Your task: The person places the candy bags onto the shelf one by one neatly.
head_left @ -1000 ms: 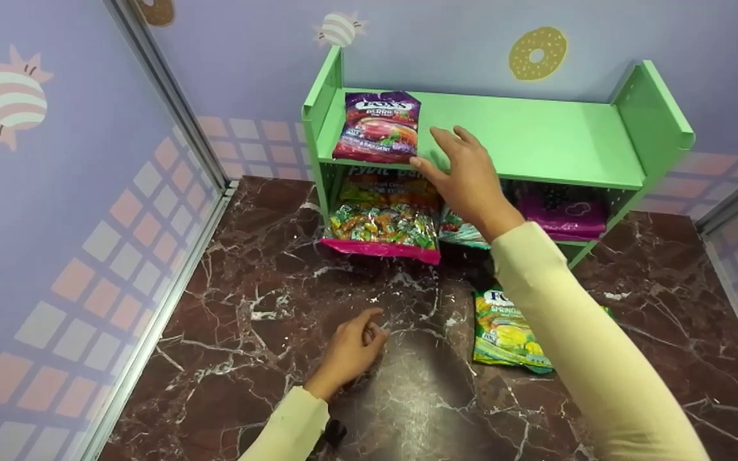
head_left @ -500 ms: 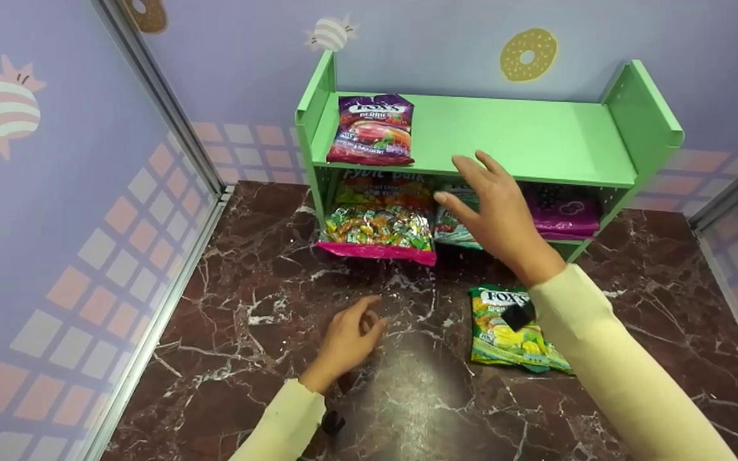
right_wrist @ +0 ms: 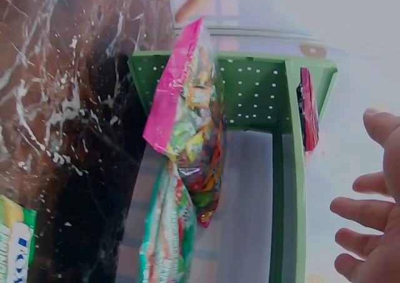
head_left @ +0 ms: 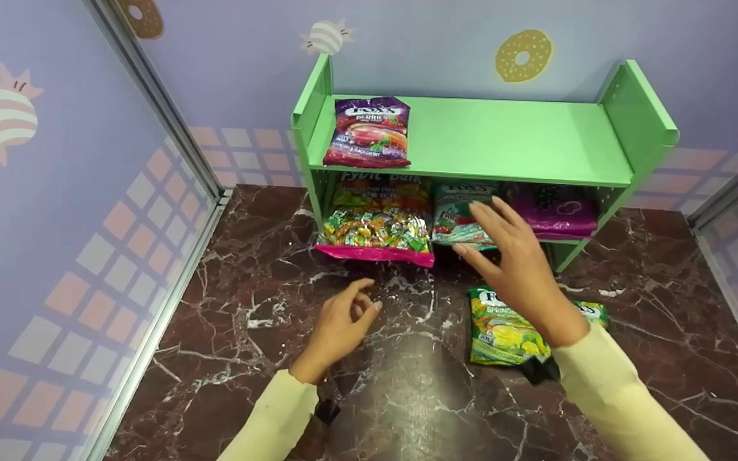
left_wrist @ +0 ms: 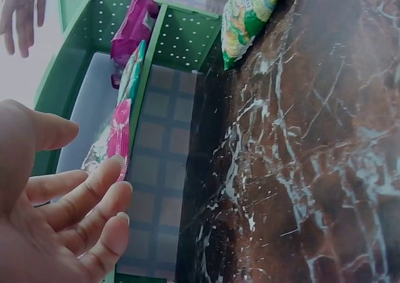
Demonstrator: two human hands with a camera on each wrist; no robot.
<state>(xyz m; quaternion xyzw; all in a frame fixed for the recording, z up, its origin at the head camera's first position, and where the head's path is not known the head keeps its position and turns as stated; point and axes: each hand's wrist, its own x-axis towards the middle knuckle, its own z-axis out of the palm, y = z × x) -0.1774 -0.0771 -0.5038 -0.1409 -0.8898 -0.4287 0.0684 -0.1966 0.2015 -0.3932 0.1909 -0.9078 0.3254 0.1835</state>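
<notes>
My right hand [head_left: 523, 272] hangs in the air in front of the shelf's lower level, fingers apart and holding nothing. Below it, a green and yellow Fox's candy bag [head_left: 503, 333] lies on the dark marbled surface, partly hidden by hand and wrist. My left hand [head_left: 337, 323] hovers over the surface with relaxed, bent fingers and nothing in them. A purple Fox's Berries bag [head_left: 369, 134] lies on the shelf's top left. The lower level holds a pink-edged fruit chew bag [head_left: 375, 227], a teal Fox's bag [head_left: 455, 214] and a purple bag [head_left: 555, 218].
The green two-level shelf [head_left: 510, 137] has raised side panels and backs onto a patterned wall [head_left: 433, 57]. Another wall panel [head_left: 55, 211] rises at the left. The marbled surface [head_left: 241, 358] spreads in front. The fruit chew bag juts past the shelf's front.
My right hand has drawn back from beside the Berries bag, moving down and right to above the green and yellow bag. My left hand has shifted slightly forward and left. The bags stay put.
</notes>
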